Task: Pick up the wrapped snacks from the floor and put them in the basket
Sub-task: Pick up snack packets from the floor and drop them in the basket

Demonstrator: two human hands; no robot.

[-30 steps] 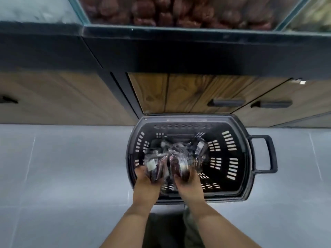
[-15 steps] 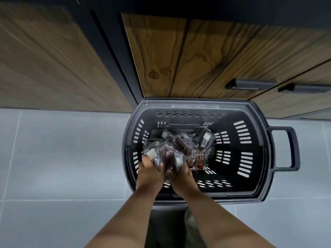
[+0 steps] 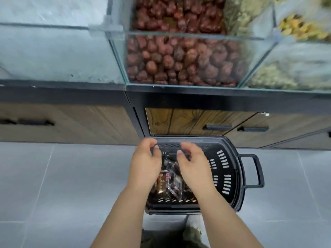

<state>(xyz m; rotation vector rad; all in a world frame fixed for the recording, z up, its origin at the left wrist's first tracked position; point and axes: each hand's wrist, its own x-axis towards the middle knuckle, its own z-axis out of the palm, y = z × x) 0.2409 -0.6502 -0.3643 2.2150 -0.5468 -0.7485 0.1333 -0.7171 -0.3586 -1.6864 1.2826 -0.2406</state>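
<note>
Wrapped snacks: clear-film packets heaped inside the black plastic basket. Probably light, crinkly and slippery; best pinched at wrapper ends. Left hand and right hand hover above, fingers loosely curled, empty.

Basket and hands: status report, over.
Left hand and right hand empty, fingers loosely curled, over the basket. Wrapped snacks lying inside it. No snacks seen on the visible floor.

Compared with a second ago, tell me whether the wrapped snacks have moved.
Yes. Released by the left hand and right hand, the wrapped snacks dropped lower into the basket.
</note>
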